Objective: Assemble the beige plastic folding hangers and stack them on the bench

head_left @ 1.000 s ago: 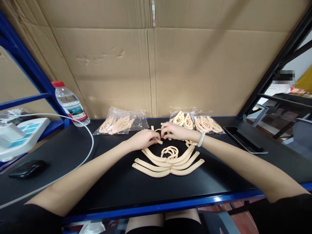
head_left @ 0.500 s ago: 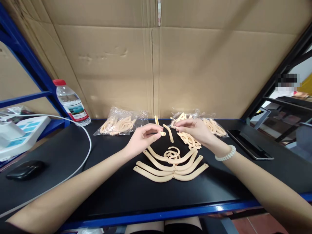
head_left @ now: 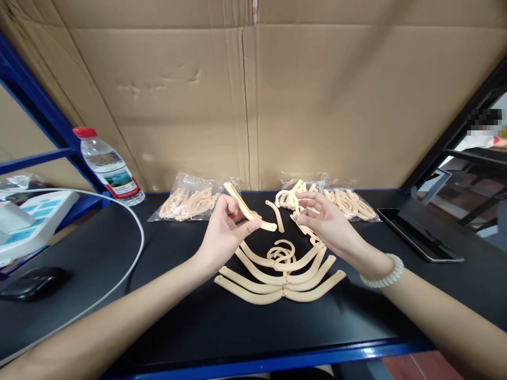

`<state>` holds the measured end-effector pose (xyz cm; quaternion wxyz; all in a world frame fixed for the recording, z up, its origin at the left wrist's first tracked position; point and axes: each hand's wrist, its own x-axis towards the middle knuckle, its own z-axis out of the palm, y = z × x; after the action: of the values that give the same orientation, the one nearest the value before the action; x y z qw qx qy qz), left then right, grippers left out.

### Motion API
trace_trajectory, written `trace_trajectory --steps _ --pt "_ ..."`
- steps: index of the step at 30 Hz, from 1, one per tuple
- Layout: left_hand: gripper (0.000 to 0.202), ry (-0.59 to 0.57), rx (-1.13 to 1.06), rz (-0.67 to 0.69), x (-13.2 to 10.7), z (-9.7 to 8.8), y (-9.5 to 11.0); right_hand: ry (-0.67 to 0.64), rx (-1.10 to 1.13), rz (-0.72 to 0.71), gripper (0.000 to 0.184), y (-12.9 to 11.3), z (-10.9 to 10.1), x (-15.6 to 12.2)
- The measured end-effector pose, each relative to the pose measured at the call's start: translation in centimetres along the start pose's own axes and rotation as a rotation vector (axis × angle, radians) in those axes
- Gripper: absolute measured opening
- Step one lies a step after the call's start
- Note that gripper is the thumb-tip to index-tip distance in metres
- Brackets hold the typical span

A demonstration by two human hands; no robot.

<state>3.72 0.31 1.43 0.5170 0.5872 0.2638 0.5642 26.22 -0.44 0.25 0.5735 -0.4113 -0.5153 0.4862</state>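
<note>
My left hand (head_left: pixel 222 231) is closed on a beige curved plastic strip (head_left: pixel 247 210), lifted above the black table (head_left: pixel 119 295). My right hand (head_left: pixel 325 222) hovers just right of it, palm half up and fingers spread apart, over a small pile of beige pieces (head_left: pixel 307 232); whether it holds one of them I cannot make out. A short curved piece (head_left: pixel 276 215) lies between the hands. Below them, several long curved strips (head_left: pixel 277 277) lie stacked in mirrored pairs, with a cluster of small rings (head_left: pixel 282 250) on top.
Two clear bags of beige parts sit at the back, one on the left (head_left: pixel 190 200) and one on the right (head_left: pixel 348 201). A water bottle (head_left: pixel 106 168) stands far left, near a white device (head_left: pixel 31 221), its cable (head_left: pixel 130 243) and a black mouse (head_left: pixel 27 275). A tablet (head_left: pixel 420 241) lies right. Cardboard (head_left: pixel 253 95) walls the back.
My hands have parted and risen from the table. The left one has lifted the curved strip up and tilted it; the right has drawn back to the right with fingers spreading.
</note>
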Motion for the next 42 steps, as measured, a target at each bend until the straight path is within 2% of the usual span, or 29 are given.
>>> trace_trajectory --steps 2,4,7,10,14,19,26,33,42 --pt "0.05 0.014 -0.031 -0.022 0.0 0.0 0.0 -0.054 0.099 0.09 0.049 -0.1 0.2 -0.2" --pt "0.051 0.019 -0.069 -0.055 -0.1 0.0 -0.1 -0.112 0.171 0.155 0.04 -0.1 0.5 -0.4" --pt "0.052 0.014 -0.109 -0.137 -0.4 0.2 -0.3 -0.122 0.228 0.179 0.024 -0.1 1.0 -0.8" --pt "0.041 -0.027 -0.082 -0.197 -0.7 0.4 -0.4 -0.139 0.244 0.175 0.02 -0.1 1.6 -1.3" --pt "0.02 -0.035 -0.082 -0.148 -1.1 0.6 -0.4 -0.192 0.237 0.177 0.017 -0.1 1.9 -1.6" --pt "0.018 -0.086 -0.032 -0.079 -1.2 0.6 -0.4 -0.21 0.233 0.183 0.015 -0.2 1.9 -1.8" --pt "0.014 -0.13 0.059 0.008 -1.5 0.7 -0.5 -0.35 0.222 0.2 0.014 -0.4 1.8 -1.9" --pt "0.016 -0.099 0.092 -0.006 -1.5 0.6 -0.6 -0.379 0.182 0.197 0.014 -0.4 1.6 -1.8" --pt "0.012 -0.083 0.091 0.026 -2.1 1.5 0.4 -0.32 0.185 0.186 0.017 -0.2 1.9 -1.9"
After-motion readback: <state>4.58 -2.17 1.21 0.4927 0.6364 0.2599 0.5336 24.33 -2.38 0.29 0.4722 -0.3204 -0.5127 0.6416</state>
